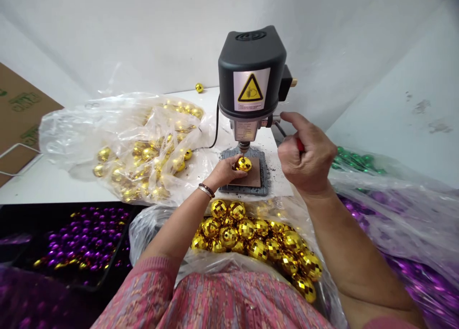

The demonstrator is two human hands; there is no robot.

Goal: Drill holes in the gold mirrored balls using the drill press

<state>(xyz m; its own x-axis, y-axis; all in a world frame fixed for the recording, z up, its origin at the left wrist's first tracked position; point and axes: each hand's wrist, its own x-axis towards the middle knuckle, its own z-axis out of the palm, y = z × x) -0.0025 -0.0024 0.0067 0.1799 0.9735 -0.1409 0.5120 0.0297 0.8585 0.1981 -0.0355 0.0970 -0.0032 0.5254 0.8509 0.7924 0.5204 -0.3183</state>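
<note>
A black bench drill press (251, 71) with a yellow warning label stands on the white table. Beneath its chuck (244, 146), a gold faceted ball (244, 164) rests on a brown board (254, 173) over the grey base. My left hand (225, 172) grips that ball from the left, thumb and fingers around its side. The bit's tip appears to meet the top of the ball. On the right, my right hand (304, 154) is closed around the drill press's feed lever (300, 145), whose red end shows between the fingers; the index finger reaches toward the machine.
An open plastic bag of gold balls (247, 228) lies in front of me. Another clear bag of gold balls (143, 157) covers the table's left. Purple beads (86, 238) fill a black bin at lower left. Bagged green balls (358, 161) and purple ones are at right.
</note>
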